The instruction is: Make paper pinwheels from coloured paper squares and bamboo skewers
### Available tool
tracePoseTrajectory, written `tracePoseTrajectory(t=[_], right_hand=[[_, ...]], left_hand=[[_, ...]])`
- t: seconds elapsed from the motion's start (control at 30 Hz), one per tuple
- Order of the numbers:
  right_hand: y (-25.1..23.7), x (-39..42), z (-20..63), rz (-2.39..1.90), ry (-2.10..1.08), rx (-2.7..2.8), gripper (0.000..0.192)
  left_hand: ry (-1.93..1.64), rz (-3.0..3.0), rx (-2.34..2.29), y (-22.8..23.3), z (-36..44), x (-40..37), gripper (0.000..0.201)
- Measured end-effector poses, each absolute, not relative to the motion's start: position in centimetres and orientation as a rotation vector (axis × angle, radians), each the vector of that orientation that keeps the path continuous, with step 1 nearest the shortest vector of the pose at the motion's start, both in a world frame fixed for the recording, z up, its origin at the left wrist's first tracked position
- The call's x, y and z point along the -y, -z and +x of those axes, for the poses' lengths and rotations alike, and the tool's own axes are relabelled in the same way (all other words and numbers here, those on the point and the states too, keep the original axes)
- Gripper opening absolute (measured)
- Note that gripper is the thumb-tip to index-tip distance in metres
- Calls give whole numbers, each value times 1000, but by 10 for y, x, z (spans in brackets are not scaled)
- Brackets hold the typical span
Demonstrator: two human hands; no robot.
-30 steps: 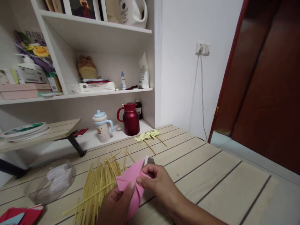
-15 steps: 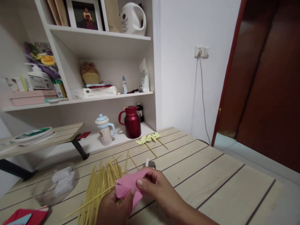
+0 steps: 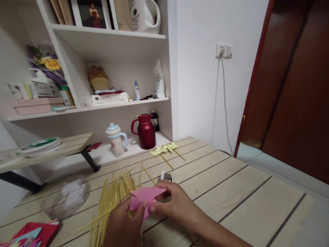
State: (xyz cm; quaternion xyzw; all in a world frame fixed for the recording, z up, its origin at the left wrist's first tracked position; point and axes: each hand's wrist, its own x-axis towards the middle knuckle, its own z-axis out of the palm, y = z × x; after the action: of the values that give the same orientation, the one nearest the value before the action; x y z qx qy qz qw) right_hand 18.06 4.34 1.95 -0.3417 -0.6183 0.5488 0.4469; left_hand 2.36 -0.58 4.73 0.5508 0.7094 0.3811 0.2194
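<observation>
Both hands hold a piece of pink paper (image 3: pixel 147 193), folded with pointed flaps like a pinwheel, just above the table. My left hand (image 3: pixel 123 219) pinches its lower left part, thumb on top. From the right, my right hand (image 3: pixel 174 206) grips the opposite edge between thumb and fingers. Beneath and left of my left hand lies a loose pile of thin yellow sticks (image 3: pixel 109 195). Beyond my right hand is a small, partly hidden object (image 3: pixel 168 177), perhaps a tape dispenser. Farther back lie two pale yellow paper pinwheels (image 3: pixel 158 150) on sticks.
A clear round container (image 3: pixel 48 206) with white bundles stands at left, near red and coloured papers (image 3: pixel 47 231). A dark red jug (image 3: pixel 146 133) and a speckled cup (image 3: pixel 117 145) stand at the back. A small raised stand (image 3: pixel 74 144) holds white plates.
The pink paper has been turned and gathered, its flaps now drawn together at the middle. My right thumb has moved down toward my left thumb. The view has shifted slightly.
</observation>
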Motion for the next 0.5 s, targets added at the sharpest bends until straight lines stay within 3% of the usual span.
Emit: tracePoseTrajectory(t=[0.1,0.5], right_hand=[[-19,-44,180,-875,-1306,1563,11],[-15,-40,174,-912,-1394,1499,14]], left_hand=[[-1055,1551,-1918,-45,22,5,23],[-1092,1746,-1822,-35,21,3,22]])
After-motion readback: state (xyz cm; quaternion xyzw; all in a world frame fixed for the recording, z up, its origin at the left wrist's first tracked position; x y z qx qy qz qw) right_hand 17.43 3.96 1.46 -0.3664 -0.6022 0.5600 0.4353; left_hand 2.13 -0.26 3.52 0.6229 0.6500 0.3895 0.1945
